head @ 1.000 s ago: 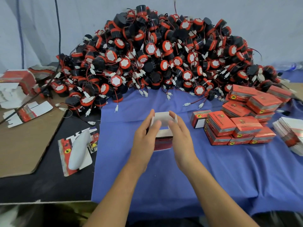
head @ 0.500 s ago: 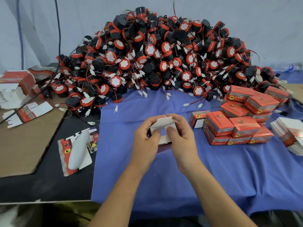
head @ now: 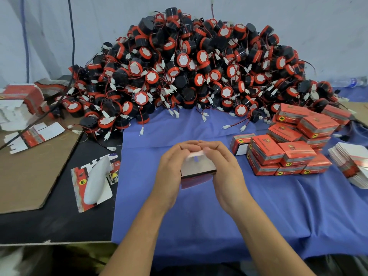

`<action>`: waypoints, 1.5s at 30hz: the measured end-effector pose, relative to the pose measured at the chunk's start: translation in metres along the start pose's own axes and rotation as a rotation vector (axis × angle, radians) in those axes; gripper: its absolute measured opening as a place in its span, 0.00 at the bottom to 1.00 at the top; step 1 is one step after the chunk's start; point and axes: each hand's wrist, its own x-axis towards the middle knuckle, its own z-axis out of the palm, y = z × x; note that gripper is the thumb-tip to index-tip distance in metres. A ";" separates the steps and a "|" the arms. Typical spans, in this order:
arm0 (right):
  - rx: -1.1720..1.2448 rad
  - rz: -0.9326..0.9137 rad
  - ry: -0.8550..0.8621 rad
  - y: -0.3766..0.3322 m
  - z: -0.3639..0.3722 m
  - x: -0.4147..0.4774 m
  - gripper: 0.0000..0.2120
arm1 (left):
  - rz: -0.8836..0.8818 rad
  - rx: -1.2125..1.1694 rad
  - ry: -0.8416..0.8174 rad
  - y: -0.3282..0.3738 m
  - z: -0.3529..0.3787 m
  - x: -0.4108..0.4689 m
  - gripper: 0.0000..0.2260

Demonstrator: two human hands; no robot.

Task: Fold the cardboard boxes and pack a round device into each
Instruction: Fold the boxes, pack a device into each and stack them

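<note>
Curled fingertips (head: 187, 146) of the left hand (head: 171, 173) and right hand (head: 226, 173) pinch the top flap of the cardboard box (head: 198, 168), held over the blue cloth (head: 258, 212) at six o'clock from the heap of round devices (head: 199, 66). It likely handles light, thin and crease-prone, and is best gripped by its side walls. Both hands hide the flap's tuck and the inside.

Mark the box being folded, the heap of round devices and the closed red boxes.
box being folded (head: 199, 167), head view, its pale upper panel
heap of round devices (head: 199, 79), head view, a central device's face
closed red boxes (head: 296, 150), head view, a middle box's top
</note>
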 end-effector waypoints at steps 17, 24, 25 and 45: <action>-0.186 -0.065 0.124 0.009 0.001 -0.008 0.16 | 0.070 0.291 0.017 0.000 0.004 -0.008 0.24; -0.058 -0.117 0.180 0.003 -0.004 -0.007 0.08 | -0.229 0.394 -0.119 0.003 -0.012 0.001 0.16; -0.053 -0.134 0.178 0.002 -0.004 -0.008 0.08 | -0.275 0.372 -0.151 0.003 -0.014 0.001 0.19; -0.040 0.358 -0.243 0.008 -0.044 -0.006 0.19 | 0.004 0.890 -0.557 0.013 -0.041 0.003 0.48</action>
